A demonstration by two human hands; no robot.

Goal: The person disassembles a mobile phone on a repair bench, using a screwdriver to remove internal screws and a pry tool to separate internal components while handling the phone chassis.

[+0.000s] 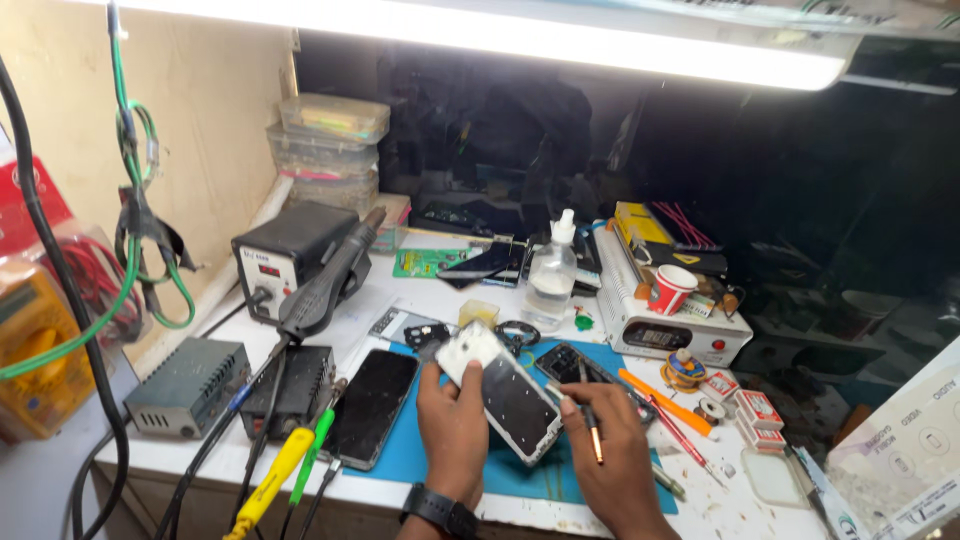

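My left hand (452,425) grips a white-framed phone (500,390), holding it tilted above a blue work mat (400,450). Its dark inner side faces up. My right hand (610,450) holds a thin tool with an orange-brown handle (594,432), tip pointing toward the phone's right edge. A black watch sits on my left wrist (440,510). An opened phone with exposed parts (570,365) lies on the mat just behind my right hand.
A black phone (370,405) lies left on the mat. A hot-air station (285,255) with its handle (330,280), two small power boxes (188,385), a clear squeeze bottle (552,275), a white heater unit (665,325), a red cup (670,290), small boxes (755,410) and an orange tool (665,403) crowd the bench.
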